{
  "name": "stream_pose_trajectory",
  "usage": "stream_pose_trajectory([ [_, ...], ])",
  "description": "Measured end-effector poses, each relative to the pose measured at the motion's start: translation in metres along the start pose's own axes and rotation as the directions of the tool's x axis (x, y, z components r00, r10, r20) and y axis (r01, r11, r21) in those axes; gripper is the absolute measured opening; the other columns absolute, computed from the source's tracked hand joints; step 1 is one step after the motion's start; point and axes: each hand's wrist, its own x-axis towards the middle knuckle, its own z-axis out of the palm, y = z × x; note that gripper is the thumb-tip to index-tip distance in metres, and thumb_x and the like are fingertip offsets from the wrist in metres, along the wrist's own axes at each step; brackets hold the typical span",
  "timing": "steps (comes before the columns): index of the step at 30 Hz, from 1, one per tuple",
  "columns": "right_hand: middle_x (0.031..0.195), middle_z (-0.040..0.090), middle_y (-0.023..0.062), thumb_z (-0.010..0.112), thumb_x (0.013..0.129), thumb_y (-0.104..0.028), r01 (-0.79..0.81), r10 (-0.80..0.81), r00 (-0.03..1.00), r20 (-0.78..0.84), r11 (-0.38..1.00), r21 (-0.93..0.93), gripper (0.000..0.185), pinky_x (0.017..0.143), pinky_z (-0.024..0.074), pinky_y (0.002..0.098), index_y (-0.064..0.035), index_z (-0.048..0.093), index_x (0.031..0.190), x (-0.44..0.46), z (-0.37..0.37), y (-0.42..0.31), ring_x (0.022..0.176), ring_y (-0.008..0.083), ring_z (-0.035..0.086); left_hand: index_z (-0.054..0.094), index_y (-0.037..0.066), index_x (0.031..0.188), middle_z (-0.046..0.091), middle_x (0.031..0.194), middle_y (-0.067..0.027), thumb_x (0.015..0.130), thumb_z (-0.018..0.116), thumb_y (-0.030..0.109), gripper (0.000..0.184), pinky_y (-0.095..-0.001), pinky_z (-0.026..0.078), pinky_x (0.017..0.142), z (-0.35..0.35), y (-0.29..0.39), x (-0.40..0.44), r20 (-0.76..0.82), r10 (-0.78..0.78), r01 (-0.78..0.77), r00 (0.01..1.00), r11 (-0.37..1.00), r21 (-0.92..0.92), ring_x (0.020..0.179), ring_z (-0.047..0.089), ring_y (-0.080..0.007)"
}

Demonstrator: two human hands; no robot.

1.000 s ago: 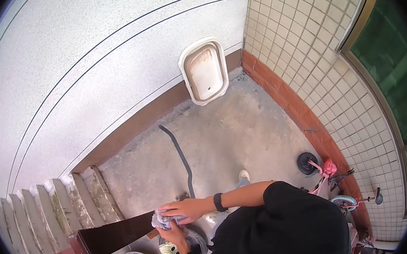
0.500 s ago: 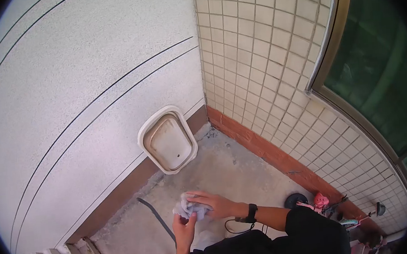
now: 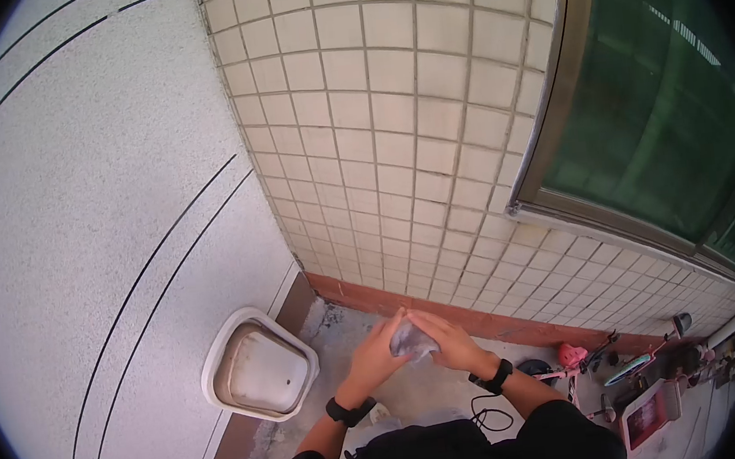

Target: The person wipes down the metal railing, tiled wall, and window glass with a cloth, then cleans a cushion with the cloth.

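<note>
A crumpled greyish-white cloth (image 3: 412,340) is bunched between my two hands, in front of my body. My left hand (image 3: 376,353) is pressed against its left side, with the fingers pointing up and inward. From the other side my right hand (image 3: 449,342) closes over it, and the fingertips of both hands meet at the top. Part of the cloth is hidden behind the fingers. A dark band sits on each wrist.
A white plastic basin (image 3: 261,368) leans against the white wall (image 3: 118,209) at left. Ahead stand a tiled wall (image 3: 375,122) and a green-glass window (image 3: 648,114). At lower right are a pink bicycle (image 3: 572,357), a red tray (image 3: 646,415) and a black cable (image 3: 490,414).
My view has swung to the right, so the basin sits lower and further left. Both hands have moved to more even positions around the cloth, which is squeezed into a smaller bundle.
</note>
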Motion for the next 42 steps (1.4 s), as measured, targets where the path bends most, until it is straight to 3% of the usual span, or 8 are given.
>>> stream_pose_trajectory([
  [6, 0.141, 0.048, 0.0167, 0.066, 0.073, 0.0, -0.066, -0.146, 0.878, -0.456, 0.906, -0.417, 0.063, 0.107, 0.0408, 0.0527, -0.0097, 0.055, 0.135, 0.092, -0.075, 0.053, 0.128, 0.0397, 0.048, 0.052, 0.009, 0.135, 0.059, 0.127, -0.0111, 0.068, 0.077, 0.004, 0.072, -0.0391, 0.055, 0.086, -0.015, 0.016, 0.18, -0.188, 0.34, -0.329, 0.921, 0.94, 0.089, 0.109, 0.062, -0.0344],
  [15, 0.143, 0.047, 0.0139, 0.066, 0.067, 0.005, -0.076, -0.43, 0.712, -0.555, 0.739, -0.67, 0.068, 0.11, 0.0371, 0.0546, -0.0145, 0.059, 0.132, 0.206, -0.162, 0.184, 0.134, 0.0359, 0.044, 0.058, 0.008, 0.127, 0.054, 0.132, -0.01, 0.066, 0.074, -0.004, 0.064, -0.0394, 0.057, 0.083, -0.007, 0.011, 0.376, -0.403, 0.632, -0.588, 0.661, 0.771, 0.246, 0.111, 0.062, -0.0311],
  [18, 0.145, 0.045, 0.0134, 0.065, 0.07, 0.003, -0.114, -0.315, 0.756, -0.573, 0.799, -0.59, 0.069, 0.11, 0.0377, 0.0515, -0.0137, 0.054, 0.137, 0.237, -0.149, 0.222, 0.135, 0.0354, 0.043, 0.059, 0.007, 0.126, 0.051, 0.128, -0.0124, 0.065, 0.072, -0.005, 0.064, -0.0398, 0.057, 0.081, 0.003, -0.013, 0.403, -0.422, 0.446, -0.408, 0.789, 0.895, 0.183, 0.106, 0.063, -0.0331],
  [24, 0.148, 0.044, 0.0108, 0.061, 0.079, -0.002, 0.022, -0.305, 0.868, -0.393, 0.813, -0.582, 0.068, 0.101, 0.0433, 0.0407, -0.0141, 0.047, 0.144, 0.278, -0.114, 0.257, 0.138, 0.0277, 0.043, 0.059, 0.006, 0.126, 0.047, 0.124, -0.0157, 0.069, 0.07, -0.008, 0.06, -0.0364, 0.052, 0.089, 0.016, -0.092, 0.417, -0.584, 0.347, -0.313, 0.734, 0.936, 0.162, 0.11, 0.058, -0.0322],
  [27, 0.146, 0.045, 0.0108, 0.064, 0.072, 0.004, 0.049, -0.297, 0.862, -0.41, 0.855, -0.516, 0.072, 0.102, 0.0424, 0.0431, -0.0147, 0.052, 0.141, 0.294, -0.138, 0.239, 0.137, 0.033, 0.043, 0.06, 0.006, 0.124, 0.048, 0.123, -0.0163, 0.072, 0.067, -0.012, 0.056, -0.0355, 0.049, 0.094, 0.007, -0.064, 0.435, -0.692, 0.251, -0.362, 0.676, 0.932, -0.016, 0.114, 0.054, -0.0304],
  [30, 0.146, 0.045, 0.0117, 0.064, 0.069, 0.005, 0.032, -0.356, 0.798, -0.487, 0.83, -0.556, 0.073, 0.103, 0.0409, 0.0468, -0.0156, 0.053, 0.138, 0.297, -0.175, 0.224, 0.136, 0.034, 0.044, 0.061, 0.005, 0.122, 0.051, 0.121, -0.0159, 0.072, 0.07, -0.013, 0.054, -0.036, 0.051, 0.091, -0.004, -0.018, 0.454, -0.744, 0.334, -0.531, 0.578, 0.846, -0.033, 0.112, 0.056, -0.0295],
  [34, 0.146, 0.046, 0.0124, 0.064, 0.071, 0.005, -0.117, -0.403, 0.655, -0.64, 0.783, -0.612, 0.07, 0.109, 0.0363, 0.0502, -0.0177, 0.055, 0.137, 0.271, -0.213, 0.216, 0.134, 0.0331, 0.046, 0.064, 0.006, 0.12, 0.054, 0.12, -0.0143, 0.068, 0.08, -0.008, 0.056, -0.0368, 0.054, 0.085, 0.01, 0.034, 0.476, -0.734, 0.486, -0.662, 0.475, 0.746, 0.066, 0.105, 0.06, -0.029],
  [42, 0.145, 0.038, 0.0223, 0.072, 0.072, -0.001, -0.316, -0.41, 0.542, -0.734, 0.71, -0.63, 0.08, 0.106, 0.0354, 0.0594, -0.0126, 0.04, 0.144, 0.175, -0.167, 0.298, 0.13, 0.0475, 0.042, 0.065, 0.015, 0.127, 0.058, 0.121, -0.0101, 0.063, 0.077, -0.005, 0.068, -0.032, 0.057, 0.076, 0.084, 0.008, 0.464, -0.372, 0.73, -0.787, 0.574, 0.617, -0.003, 0.102, 0.065, -0.0266],
])
